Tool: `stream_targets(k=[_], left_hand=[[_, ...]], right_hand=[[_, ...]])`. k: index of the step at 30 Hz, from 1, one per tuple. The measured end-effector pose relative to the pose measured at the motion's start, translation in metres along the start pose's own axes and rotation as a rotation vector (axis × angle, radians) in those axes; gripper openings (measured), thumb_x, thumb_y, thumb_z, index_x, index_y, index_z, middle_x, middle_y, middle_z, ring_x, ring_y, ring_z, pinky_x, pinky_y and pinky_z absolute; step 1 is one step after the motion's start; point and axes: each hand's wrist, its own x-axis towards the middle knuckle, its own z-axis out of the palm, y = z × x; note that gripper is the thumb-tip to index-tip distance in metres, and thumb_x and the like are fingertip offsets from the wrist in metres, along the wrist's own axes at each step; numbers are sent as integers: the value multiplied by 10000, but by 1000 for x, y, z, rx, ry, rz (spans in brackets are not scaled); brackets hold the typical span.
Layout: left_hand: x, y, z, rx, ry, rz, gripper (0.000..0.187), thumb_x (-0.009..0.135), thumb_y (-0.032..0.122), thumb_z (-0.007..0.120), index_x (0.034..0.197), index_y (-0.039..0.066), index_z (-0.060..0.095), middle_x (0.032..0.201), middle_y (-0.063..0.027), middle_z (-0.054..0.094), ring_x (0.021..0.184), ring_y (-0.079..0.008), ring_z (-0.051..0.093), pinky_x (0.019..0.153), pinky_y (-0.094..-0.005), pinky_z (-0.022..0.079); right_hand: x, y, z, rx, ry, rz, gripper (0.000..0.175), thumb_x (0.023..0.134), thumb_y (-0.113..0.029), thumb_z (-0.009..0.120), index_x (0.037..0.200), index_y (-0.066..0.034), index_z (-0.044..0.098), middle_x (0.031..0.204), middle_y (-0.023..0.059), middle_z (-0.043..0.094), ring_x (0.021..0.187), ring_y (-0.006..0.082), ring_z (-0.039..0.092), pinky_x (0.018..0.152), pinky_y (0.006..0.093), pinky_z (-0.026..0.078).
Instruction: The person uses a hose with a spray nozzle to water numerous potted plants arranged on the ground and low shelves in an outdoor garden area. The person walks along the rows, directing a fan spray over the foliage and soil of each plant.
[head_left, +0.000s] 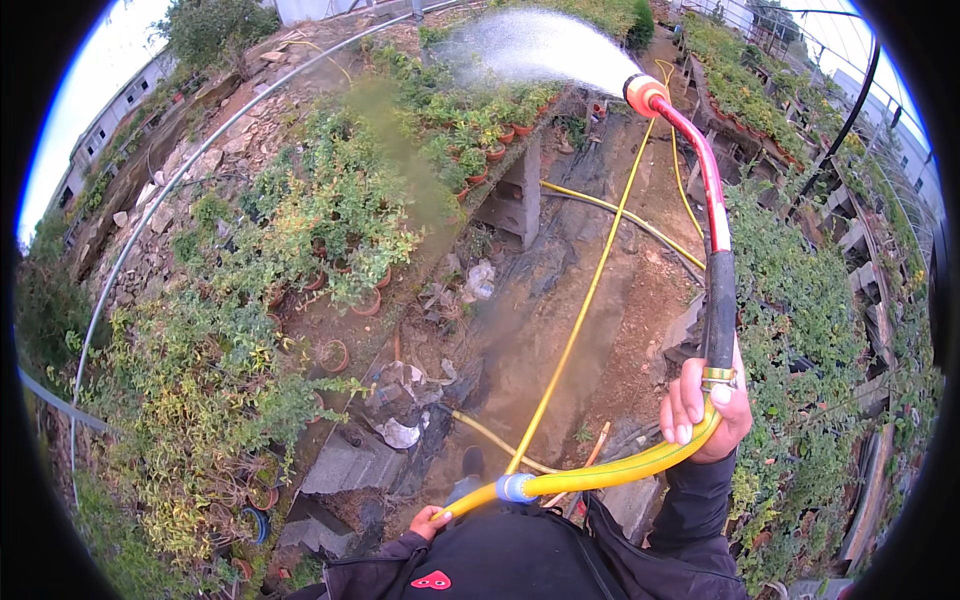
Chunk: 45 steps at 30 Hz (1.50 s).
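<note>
My right hand (705, 412) grips the yellow hose (622, 476) just below the brass clamp (718, 377), where it joins the black handle of a red watering wand (703, 161). From the round orange-and-black shower head (643, 94) a white fan of water (547, 49) sprays left over potted plants (480, 135). Lower down, my left hand (430, 520) closes on the same hose near my waist. A blue joint or tape band (515, 488) wraps the hose between my two hands.
Thin yellow hose (581, 307) runs along the dirt path (555, 360). Concrete blocks (356, 459) and plastic scraps (401, 431) lie left of it. Dense potted shrubs (795, 300) line the right side. A pale curved pipe (150, 217) arches over the left bed. Concrete supports (517, 199) hold a plant bench.
</note>
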Motion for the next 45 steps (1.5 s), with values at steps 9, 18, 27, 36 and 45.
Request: stream_targets(k=[9,18,27,36,45], left_hand=[[6,-1,-5,-44,-7,-23,344,888,316,784,1027,48,621,789,17,606,665,-74,519,621,-237,433],[1,-1,-7,2,36,15,355,884,334,787,1036,53,633,821,21,616,702,-65,522,654,-234,434],[-3,4,-6,-83,28,-29,336,880,297,796,1051,58,634,822,24,617,696,-66,522,647,-231,430],[-1,4,-5,-26,-4,-3,328,930,330,732,1076,56,627,806,26,586,677,-65,485,633,-238,416],[-6,6,0,36,20,28,337,885,336,783,1001,65,620,783,25,588,677,-72,498,628,-244,421]], right_hand=[[1,4,1,67,-39,-1,643,905,-125,526,1461,15,237,646,88,493,454,203,538,444,366,544],[16,13,-2,143,-121,6,787,867,-93,596,1518,-48,157,631,101,511,462,232,563,456,385,541],[18,17,-3,66,-123,-81,657,898,-117,535,1461,13,222,648,93,500,461,205,551,445,367,553],[6,10,-6,-18,-22,-111,578,919,-133,503,1435,3,281,644,76,480,443,182,526,419,341,542],[-39,-16,1,-2,193,164,840,861,-107,547,1552,-56,73,584,95,475,417,226,526,417,366,513]])
